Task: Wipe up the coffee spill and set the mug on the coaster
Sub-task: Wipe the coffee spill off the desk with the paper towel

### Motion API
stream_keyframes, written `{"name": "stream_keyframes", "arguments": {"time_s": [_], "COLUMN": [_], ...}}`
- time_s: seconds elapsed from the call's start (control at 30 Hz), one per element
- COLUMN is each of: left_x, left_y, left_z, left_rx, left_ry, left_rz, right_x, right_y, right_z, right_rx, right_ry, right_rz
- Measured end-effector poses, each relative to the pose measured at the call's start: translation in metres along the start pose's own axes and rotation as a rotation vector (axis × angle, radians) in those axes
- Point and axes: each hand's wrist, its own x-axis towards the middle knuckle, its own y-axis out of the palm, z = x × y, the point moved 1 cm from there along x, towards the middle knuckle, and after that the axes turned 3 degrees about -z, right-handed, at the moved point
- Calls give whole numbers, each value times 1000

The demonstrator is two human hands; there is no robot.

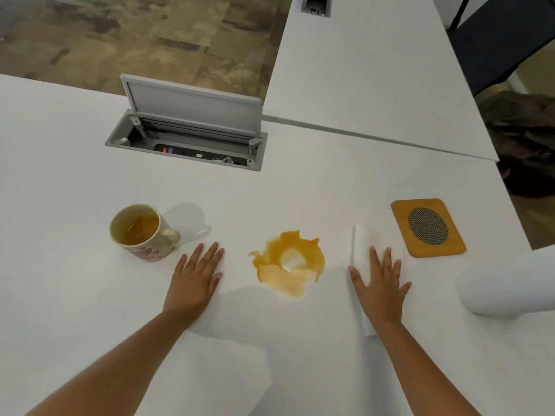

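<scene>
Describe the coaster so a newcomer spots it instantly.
On the white table, look right of the coffee spill and past the right hand resting on a folded white paper towel. The coaster is the flat orange rounded square with a dark mesh oval in its middle.

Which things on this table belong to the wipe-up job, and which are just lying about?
Part of the job:
- coffee spill, unwiped
- folded paper towel under the right hand
- mug, still holding liquid, beside the left hand
- coaster, bare

Just lying about:
- open cable box in the table
- white rounded object at the right edge
</scene>
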Motion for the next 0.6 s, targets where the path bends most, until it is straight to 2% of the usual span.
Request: {"name": "stream_keyframes", "arguments": {"time_s": [0.1, 0.2, 0.37, 0.6], "left_x": [1, 1, 1, 1], "left_y": [-3, -6, -1, 4], "left_z": [1, 0, 2, 5], "left_rx": [34, 7, 9, -26], "left_ry": [28, 25, 20, 2], "left_rz": [-16, -30, -36, -60], "right_x": [8, 27, 50, 31], "right_y": [10, 10, 17, 37], "right_z": [-3, 8, 64, 150], "right_rx": [-60, -89, -142, -124], "right_ry": [20, -46, -255, -607], "right_rz": [-28, -21, 43, 114]}}
